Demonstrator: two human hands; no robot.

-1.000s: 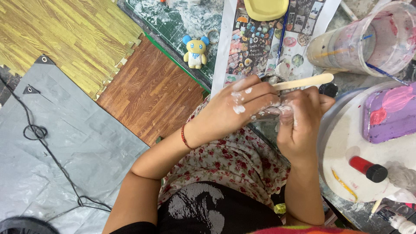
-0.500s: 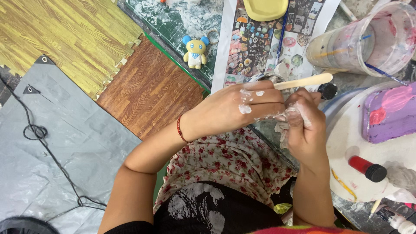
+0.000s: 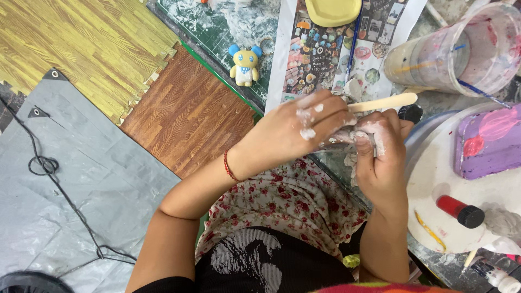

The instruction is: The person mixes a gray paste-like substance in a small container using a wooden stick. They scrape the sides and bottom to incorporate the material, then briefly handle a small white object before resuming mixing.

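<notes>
The plaster-smeared left hand grips a flat pale wooden stick, which juts right from its fingers toward the far side of the right hand. The right hand, just beside it, is curled around a small whitish lump pressed between the 2 hands. To the right lies a white round plate bearing a purple rectangular block.

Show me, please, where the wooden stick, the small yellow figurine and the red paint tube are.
wooden stick (image 3: 388,102), head view, on the bare flat blade.
small yellow figurine (image 3: 245,65), head view, on its body.
red paint tube (image 3: 450,206), head view, on the red barrel.
</notes>
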